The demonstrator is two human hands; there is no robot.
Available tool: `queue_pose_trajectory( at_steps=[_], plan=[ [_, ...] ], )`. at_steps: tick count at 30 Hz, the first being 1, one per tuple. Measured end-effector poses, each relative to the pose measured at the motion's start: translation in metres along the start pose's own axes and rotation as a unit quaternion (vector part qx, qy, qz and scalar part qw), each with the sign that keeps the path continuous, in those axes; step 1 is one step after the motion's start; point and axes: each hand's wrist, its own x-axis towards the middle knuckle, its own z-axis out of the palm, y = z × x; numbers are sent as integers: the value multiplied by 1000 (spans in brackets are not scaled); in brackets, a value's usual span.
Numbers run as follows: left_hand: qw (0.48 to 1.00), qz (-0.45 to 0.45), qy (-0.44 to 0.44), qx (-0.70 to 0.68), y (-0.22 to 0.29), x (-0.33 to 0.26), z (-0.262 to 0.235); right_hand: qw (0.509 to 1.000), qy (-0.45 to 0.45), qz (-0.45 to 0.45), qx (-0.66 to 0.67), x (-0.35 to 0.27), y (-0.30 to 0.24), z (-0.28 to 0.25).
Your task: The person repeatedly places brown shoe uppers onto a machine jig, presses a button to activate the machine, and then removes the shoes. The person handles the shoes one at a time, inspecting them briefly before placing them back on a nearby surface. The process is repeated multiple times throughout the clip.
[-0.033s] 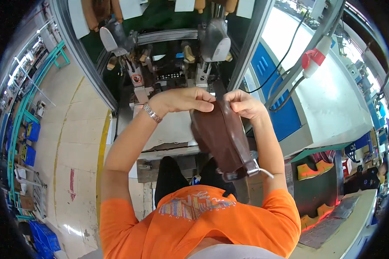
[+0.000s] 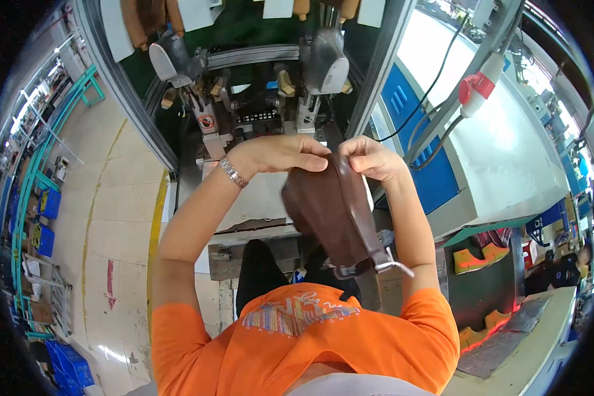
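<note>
Brown leather, clamped at top edge by left hand [image 2: 284,153], thumb in front; hung as shoe upper [image 2: 329,212] before orange shirt [image 2: 369,346], likely to keep edge uppermost; pinched alongside by right hand [image 2: 377,160], presumably to hold edge taut. Can't see far fingertips or upper's inside. Can't trace white strip [image 2: 397,265] to its root.

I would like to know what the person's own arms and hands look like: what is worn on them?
Both the left hand and the right hand are without gloves. A silver, metal-looking linked band circles the left wrist; no band shows on the right wrist. Plain orange short sleeves cover the upper arms, leaving the forearms uncovered.
</note>
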Motion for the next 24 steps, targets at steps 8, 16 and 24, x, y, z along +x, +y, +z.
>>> queue_pose_trajectory(
  at_steps=[8,16,24],
  plan=[
    [995,-85,-17,41,26,-3,3,984,65,16,-166,-12,-26,13],
    [948,-58,152,273,49,-29,-29,955,165,-246,-26,-3,-43,-8],
    [887,140,435,62,76,25,-90,880,352,-319,-16,63,-98,-64]
  ],
)
